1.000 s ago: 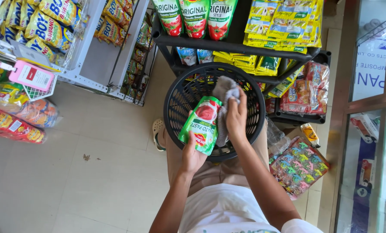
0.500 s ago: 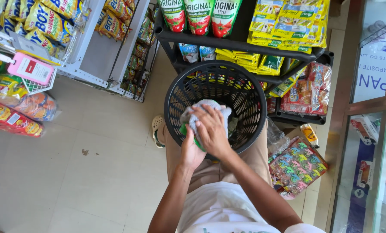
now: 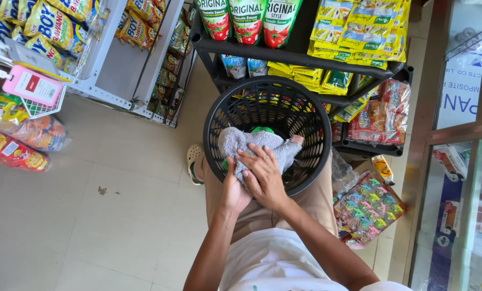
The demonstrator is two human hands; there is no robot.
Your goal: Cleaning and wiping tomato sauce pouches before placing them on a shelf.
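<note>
The right hand (image 3: 263, 178) lies flat on a grey cloth (image 3: 254, 146), fingers (image 3: 250, 158) spread apart and pressing down on it. The left hand (image 3: 234, 188) sits just beside and under the right, fingers closed around a green pouch (image 3: 262, 130) that the cloth wraps; only a small green sliver shows above the cloth, beyond the fingertips, and another bit at the left fingers. How much of the left fingers grip the pouch cannot be made out, since the right hand and the cloth cover them.

Both hands and the bundle rest over the near rim of a round black basket (image 3: 219, 118), which stands on the person's lap. Beyond the fingertips the basket's hollow is open. Past the basket's far rim, a dark shelf (image 3: 284, 56) stands close, carrying red and green sauce pouches (image 3: 246, 19) and yellow packets (image 3: 359, 27), cut off at the top edge.

To the left of the fingers lies bare tiled floor (image 3: 90, 215), with one sandalled foot (image 3: 193, 161) just beside the basket. Further left a white rack (image 3: 122, 70) holds snack bags (image 3: 47, 27). To the right of the fingers, a colourful packet (image 3: 367, 207) lies on the floor near a glass door (image 3: 462, 161).
</note>
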